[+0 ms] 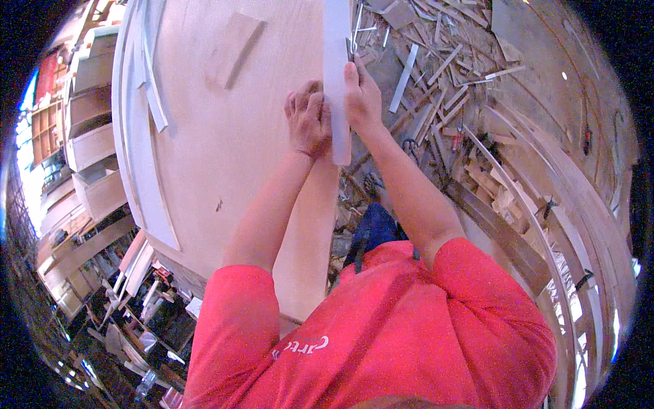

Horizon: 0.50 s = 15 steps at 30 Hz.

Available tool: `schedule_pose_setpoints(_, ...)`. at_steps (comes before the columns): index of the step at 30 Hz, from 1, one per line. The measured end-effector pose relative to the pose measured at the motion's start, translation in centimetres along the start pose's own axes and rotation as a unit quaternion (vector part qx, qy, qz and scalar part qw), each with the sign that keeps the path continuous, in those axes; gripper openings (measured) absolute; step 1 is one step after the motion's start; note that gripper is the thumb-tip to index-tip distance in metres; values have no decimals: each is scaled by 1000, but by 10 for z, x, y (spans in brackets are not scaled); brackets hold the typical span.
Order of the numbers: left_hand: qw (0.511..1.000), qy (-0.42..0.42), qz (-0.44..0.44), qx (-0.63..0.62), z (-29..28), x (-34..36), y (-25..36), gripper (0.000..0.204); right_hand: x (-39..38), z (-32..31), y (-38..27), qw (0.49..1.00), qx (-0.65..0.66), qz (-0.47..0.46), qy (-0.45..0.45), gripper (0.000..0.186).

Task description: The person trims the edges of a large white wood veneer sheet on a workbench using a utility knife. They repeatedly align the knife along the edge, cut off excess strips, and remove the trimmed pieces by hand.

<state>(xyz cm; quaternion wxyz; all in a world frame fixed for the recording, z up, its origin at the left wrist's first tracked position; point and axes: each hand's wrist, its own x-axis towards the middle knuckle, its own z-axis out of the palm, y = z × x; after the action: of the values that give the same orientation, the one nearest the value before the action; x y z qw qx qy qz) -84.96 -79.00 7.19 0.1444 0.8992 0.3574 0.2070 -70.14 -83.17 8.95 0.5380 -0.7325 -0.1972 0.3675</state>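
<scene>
A long pale strip of board (336, 61) lies along the right edge of a large wooden panel (204, 157). My left hand (310, 121) rests on the panel, its fingers curled and its side against the strip's left edge. What those fingers hold, if anything, is hidden. My right hand (363, 101) grips the strip's right edge, thumb up along it and fingers mostly out of sight beneath. Just beyond its fingertips a small dark metal piece (351, 46) shows at the edge; its kind is unclear.
A small flat wood piece (244, 51) and thin pale strips (153, 102) lie on the panel. Wood offcuts (436, 88) litter the floor to the right. Long curved boards (565, 184) stand at far right. Wooden boxes (95, 129) are stacked at left.
</scene>
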Motion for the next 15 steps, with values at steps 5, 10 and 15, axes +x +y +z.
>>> schedule_pose_setpoints(5, 1000, 5, 17, 19, 10, -7, -16, 22, 29, -7, -18, 1000, -27, 2, -13, 70)
schedule_pose_setpoints(10, 999, 7, -12, -37, -1, 1, 1, 27, 27, -51, -5, 995, -27, 27, -87, 70)
schedule_pose_setpoints(15, 1000, 18, 1, -23, -10, 9, 9, 43, 9, -121, 80, 989, -111, 59, -77, 62)
